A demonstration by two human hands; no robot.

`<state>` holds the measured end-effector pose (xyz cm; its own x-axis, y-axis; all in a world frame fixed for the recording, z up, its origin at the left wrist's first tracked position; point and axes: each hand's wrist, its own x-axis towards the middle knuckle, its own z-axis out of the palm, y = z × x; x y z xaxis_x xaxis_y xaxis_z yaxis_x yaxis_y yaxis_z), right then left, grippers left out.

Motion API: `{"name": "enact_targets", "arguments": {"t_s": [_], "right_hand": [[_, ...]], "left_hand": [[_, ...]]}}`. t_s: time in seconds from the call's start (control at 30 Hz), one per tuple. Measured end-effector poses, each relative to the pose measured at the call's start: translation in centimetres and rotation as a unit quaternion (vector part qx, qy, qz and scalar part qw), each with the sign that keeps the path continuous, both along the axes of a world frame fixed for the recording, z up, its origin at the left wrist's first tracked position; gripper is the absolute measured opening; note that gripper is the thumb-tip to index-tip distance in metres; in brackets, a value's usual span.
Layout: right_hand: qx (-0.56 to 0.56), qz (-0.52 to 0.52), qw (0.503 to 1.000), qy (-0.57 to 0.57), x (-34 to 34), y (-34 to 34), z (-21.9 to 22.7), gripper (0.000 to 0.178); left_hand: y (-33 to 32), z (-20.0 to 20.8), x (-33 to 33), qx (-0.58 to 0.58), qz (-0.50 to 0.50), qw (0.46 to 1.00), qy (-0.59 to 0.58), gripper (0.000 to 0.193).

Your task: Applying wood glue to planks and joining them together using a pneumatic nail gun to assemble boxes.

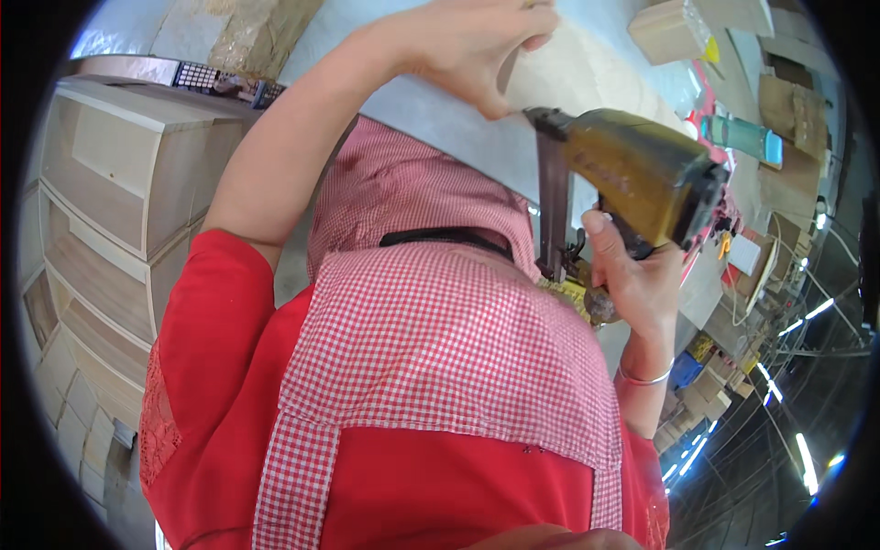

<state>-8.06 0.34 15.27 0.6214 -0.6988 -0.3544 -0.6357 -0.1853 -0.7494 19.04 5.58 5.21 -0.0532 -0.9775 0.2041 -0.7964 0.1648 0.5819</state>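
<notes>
My right hand point(642, 289) is wrapped round the handle of a nail gun point(632, 170) with a yellow-brown body and a dark magazine point(553, 197). The gun lies tilted, its nose close to the thumb of my left hand point(463, 50). With bent fingers and thumb, that hand grips the edge of a pale wooden board point(596, 78). The board rests on a light grey worktable point(403, 101) in front of my checked apron. Part of the board is hidden behind the gun, and its far end runs out of the picture.
Stacked wooden drawer boxes point(101, 174) stand at my left. A cardboard box point(674, 32) sits at the far right of the table, near a teal bottle point(738, 137) with a blue cap. More cartons point(793, 115) and cables lie further right.
</notes>
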Motion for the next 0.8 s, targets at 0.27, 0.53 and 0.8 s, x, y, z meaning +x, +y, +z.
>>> {"name": "enact_targets", "arguments": {"t_s": [0.27,0.53,0.8], "right_hand": [[-0.077,0.053,0.993,-0.073,-2.2,-2.0,-1.2,0.025],[-0.119,-0.033,0.992,0.002,-7.4,-5.7,0.8,0.029],[-0.065,-0.012,0.994,0.085,-10.4,-6.0,1.6,0.058]], "left_hand": [[10.5,-1.0,-5.3,-0.065,0.306,0.949,-0.044,0.098],[6.5,-3.2,-11.1,-0.044,0.236,0.934,0.264,0.054],[-11.4,-11.8,15.3,-0.219,0.434,0.868,-0.102,0.044]]}}
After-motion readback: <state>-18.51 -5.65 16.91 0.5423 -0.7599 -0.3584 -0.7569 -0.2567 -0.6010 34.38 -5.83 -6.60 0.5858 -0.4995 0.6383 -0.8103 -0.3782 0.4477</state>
